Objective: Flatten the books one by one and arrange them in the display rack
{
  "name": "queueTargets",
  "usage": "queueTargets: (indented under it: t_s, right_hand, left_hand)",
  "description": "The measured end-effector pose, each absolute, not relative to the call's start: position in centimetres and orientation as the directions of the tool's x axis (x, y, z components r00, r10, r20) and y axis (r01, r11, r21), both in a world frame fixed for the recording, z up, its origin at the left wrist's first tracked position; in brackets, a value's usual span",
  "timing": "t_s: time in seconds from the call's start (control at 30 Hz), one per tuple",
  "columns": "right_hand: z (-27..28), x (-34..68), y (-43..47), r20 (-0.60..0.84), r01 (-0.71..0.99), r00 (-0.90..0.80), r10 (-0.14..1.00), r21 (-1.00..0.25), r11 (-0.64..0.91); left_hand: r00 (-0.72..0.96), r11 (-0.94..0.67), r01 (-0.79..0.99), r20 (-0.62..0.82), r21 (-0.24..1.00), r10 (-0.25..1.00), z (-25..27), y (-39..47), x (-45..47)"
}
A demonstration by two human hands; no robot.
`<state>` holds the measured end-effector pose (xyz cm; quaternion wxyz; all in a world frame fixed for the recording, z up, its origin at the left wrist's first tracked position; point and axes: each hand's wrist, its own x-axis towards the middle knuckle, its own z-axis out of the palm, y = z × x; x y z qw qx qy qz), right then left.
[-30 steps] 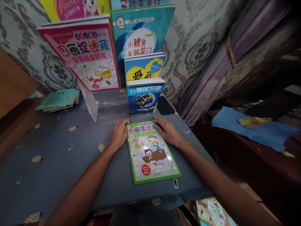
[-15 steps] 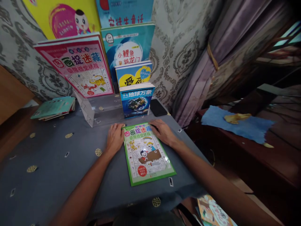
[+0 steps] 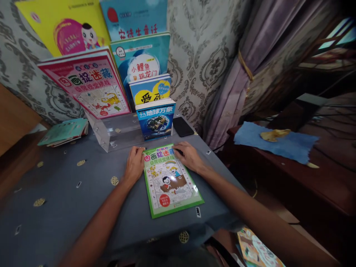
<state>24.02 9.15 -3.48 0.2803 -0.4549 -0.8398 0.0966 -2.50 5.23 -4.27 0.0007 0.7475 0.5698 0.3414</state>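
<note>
A green-bordered picture book point(image 3: 171, 181) lies flat on the cloth-covered table, its cover facing up and its top edge away from me. My left hand point(image 3: 135, 163) is at the upper left edge of the book, with its fingers curled in against the side. At the upper right corner, my right hand point(image 3: 187, 156) has its fingers bent over the edge. Both hands hold the book; some fingertips are hidden. Just beyond it stands a small blue book with a globe on its cover point(image 3: 156, 122).
A clear acrylic stand point(image 3: 122, 138) carries a pink book point(image 3: 91, 87) and several others against the wall. A black phone point(image 3: 183, 127) lies right of it. Teal books point(image 3: 65, 131) are stacked at left. A blue cloth point(image 3: 275, 142) covers part of the side table.
The view has tilted and shifted slightly, so the standing books appear lower and further left. Both hands stay at the same edges of the green-bordered book, which has not visibly moved on the table.
</note>
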Motion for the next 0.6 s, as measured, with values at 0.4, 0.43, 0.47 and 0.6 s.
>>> queueTargets:
  t_s: [0.4, 0.43, 0.47, 0.6]
  right_hand:
    - [-4.04, 24.11, 9.77, 0.391, 0.672, -0.449, 0.804, -0.445, 0.592]
    - [-4.04, 24.05, 9.71, 0.393, 0.680, -0.446, 0.804, -0.436, 0.590]
    - [-4.05, 23.98, 9.63, 0.395, 0.689, -0.441, 0.806, -0.425, 0.586]
    - [-4.15, 23.74, 9.35, 0.386, 0.732, -0.437, 0.812, -0.373, 0.571]
  left_hand:
    - [0.092, -0.322, 0.844, 0.475, 0.429, 0.875, -3.67, 5.04, -2.08]
    - [0.097, -0.326, 0.844, 0.476, 0.426, 0.874, -3.67, 5.01, -2.07]
    - [0.103, -0.328, 0.845, 0.474, 0.421, 0.874, -3.67, 4.98, -2.04]
    - [0.119, -0.299, 0.876, 0.431, 0.378, 0.894, -3.73, 4.94, -1.79]
